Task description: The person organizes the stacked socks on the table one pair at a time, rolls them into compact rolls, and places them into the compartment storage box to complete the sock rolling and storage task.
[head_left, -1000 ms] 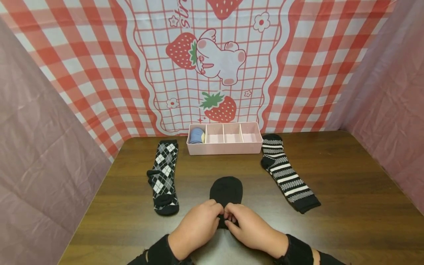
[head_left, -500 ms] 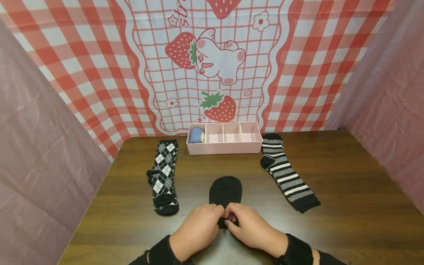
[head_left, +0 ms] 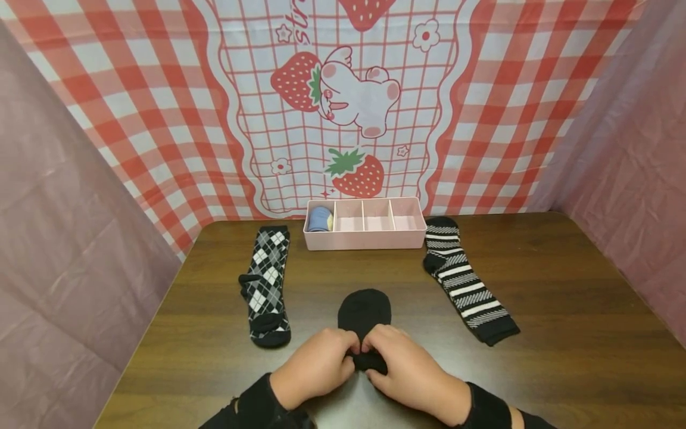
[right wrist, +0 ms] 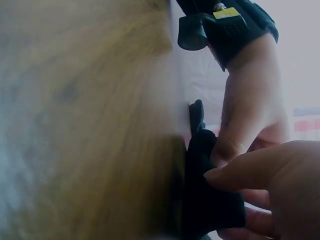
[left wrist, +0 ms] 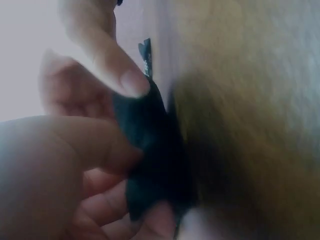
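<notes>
A black sock (head_left: 364, 311), partly rolled, lies at the front middle of the table, its rounded end pointing away from me. My left hand (head_left: 317, 364) grips the left side of its thick near end. On the right side, my right hand (head_left: 411, 369) pinches the same end, fingers on top and thumb at the near edge. The fingertips of both hands almost meet over the fabric. In the left wrist view the rolled black sock (left wrist: 155, 145) sits between thumbs and fingers. The right wrist view shows the sock (right wrist: 207, 195) standing slightly up from the tabletop.
An argyle sock (head_left: 268, 280) lies flat to the left, a striped sock (head_left: 466, 280) to the right. At the back stands a pink divided box (head_left: 364, 241), with a rolled blue sock (head_left: 320, 219) in its leftmost compartment. A checked cloth (head_left: 509, 107) hangs behind the table.
The near end of the black sock has become a thicker roll, and both hands have spread slightly over it. The other socks and the box have stayed put.
</notes>
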Demonstrator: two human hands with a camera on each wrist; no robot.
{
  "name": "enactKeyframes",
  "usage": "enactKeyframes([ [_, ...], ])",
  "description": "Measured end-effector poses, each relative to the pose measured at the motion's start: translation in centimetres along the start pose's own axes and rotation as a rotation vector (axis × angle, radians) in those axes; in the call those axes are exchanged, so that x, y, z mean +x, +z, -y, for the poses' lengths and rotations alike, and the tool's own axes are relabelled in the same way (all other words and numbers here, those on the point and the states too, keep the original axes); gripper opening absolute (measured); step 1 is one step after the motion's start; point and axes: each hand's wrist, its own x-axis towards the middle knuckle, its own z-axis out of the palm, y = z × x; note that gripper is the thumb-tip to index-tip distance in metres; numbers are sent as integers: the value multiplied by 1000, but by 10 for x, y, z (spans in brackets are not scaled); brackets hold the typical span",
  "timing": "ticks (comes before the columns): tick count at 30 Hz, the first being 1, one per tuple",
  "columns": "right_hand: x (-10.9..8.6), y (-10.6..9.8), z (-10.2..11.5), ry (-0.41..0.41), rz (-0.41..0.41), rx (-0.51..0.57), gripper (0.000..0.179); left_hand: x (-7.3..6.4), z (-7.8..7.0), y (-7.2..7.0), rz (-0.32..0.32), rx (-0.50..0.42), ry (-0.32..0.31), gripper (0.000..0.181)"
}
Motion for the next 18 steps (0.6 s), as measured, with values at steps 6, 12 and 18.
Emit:
enactKeyframes([
  [6,0,-2,4,-89,-13,-87,27,2,8,-2,54,-120,-50,14],
  [12,0,-1,2,-112,1,-91,21,2,10,-1,67,-120,-40,14],
  [18,0,1,-1,-107,6,-70,16,1,9,0,31,-40,3,13],
])
